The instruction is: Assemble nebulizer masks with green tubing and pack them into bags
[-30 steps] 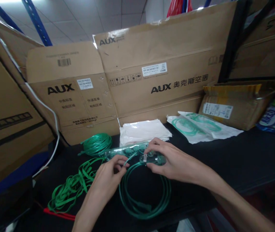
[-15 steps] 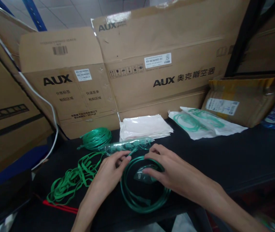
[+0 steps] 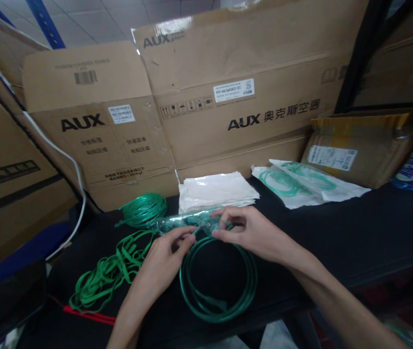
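Observation:
My left hand (image 3: 177, 249) is closed in a pinch on the end of a green plastic tube, beside the top left of its coil (image 3: 250, 291). My right hand (image 3: 242, 225) is closed on a small clear, greenish plastic piece (image 3: 208, 228), held against the tube end just above the coil. Its exact shape is partly hidden by the fingers. Behind both hands lies a long clear sleeve (image 3: 170, 223) of similar greenish pieces. A second coil of green tubing (image 3: 144, 209) sits behind my left hand, and a loose heap of flat green strap (image 3: 108, 276) lies left of it.
A stack of white bags (image 3: 217, 191) lies behind the sleeve. White packets with green tubing (image 3: 297, 184) are at the right, before a cardboard box (image 3: 359, 150). Large cardboard sheets (image 3: 250, 111) stand along the back. A white cable (image 3: 71, 165) hangs at the left.
My right hand has lifted the clear plastic piece from inside the coil and brought it up to the tube end in my left hand. My left hand has barely moved.

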Available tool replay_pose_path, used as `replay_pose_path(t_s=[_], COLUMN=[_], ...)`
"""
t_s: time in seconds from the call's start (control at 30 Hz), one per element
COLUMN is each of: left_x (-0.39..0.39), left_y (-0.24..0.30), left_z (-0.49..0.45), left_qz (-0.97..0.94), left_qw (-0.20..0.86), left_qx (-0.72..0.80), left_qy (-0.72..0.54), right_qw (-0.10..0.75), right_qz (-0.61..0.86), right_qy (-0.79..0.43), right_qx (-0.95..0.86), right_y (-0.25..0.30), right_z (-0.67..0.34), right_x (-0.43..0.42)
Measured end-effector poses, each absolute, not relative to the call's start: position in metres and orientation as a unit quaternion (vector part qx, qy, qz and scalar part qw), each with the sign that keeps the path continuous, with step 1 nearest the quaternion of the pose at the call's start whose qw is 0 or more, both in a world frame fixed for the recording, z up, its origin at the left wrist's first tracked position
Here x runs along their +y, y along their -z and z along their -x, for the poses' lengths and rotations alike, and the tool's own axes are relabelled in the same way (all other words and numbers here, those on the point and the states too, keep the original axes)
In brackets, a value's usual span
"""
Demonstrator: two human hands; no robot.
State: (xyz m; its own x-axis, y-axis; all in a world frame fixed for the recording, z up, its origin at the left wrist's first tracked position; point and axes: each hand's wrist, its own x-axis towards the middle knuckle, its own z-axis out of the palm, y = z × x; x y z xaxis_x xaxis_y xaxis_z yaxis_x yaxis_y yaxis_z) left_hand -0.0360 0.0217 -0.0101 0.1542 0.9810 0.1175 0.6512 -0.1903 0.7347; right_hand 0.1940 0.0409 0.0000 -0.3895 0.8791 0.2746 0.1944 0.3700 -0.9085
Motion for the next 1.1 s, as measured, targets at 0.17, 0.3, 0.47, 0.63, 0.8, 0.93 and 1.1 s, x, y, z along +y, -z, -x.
replay_pose_path(t_s=[0.17,0.3,0.47,0.63,0.8,0.93,1.1], left_x=[0.023,0.02,0.003,-0.005,0.002,0.01,0.02], left_y=[0.011,0.002,-0.022,-0.029,-0.015,-0.009,0.001], left_z=[0.034,0.044,0.082,0.126,0.147,0.155,0.166], left_qz=[-0.708,-0.736,-0.72,-0.66,-0.66,-0.619,-0.578], left_qw=[0.289,0.225,0.075,0.029,0.04,0.007,-0.001], left_qx=[0.57,0.576,0.638,0.733,0.745,0.781,0.812], left_qy=[-0.3,-0.274,-0.263,-0.159,-0.084,-0.078,-0.078], right_qw=[0.472,0.46,0.43,0.436,0.414,0.401,0.396], right_qz=[0.333,0.331,0.325,0.329,0.329,0.325,0.337], right_qy=[-0.535,-0.559,-0.556,-0.508,-0.518,-0.535,-0.538], right_qx=[-0.617,-0.606,-0.633,-0.666,-0.673,-0.669,-0.663], right_y=[0.008,0.007,0.003,0.0,-0.001,0.0,0.001], right_z=[-0.19,-0.189,-0.19,-0.191,-0.19,-0.19,-0.19], right_x=[0.049,0.046,0.045,0.045,0.043,0.041,0.041])
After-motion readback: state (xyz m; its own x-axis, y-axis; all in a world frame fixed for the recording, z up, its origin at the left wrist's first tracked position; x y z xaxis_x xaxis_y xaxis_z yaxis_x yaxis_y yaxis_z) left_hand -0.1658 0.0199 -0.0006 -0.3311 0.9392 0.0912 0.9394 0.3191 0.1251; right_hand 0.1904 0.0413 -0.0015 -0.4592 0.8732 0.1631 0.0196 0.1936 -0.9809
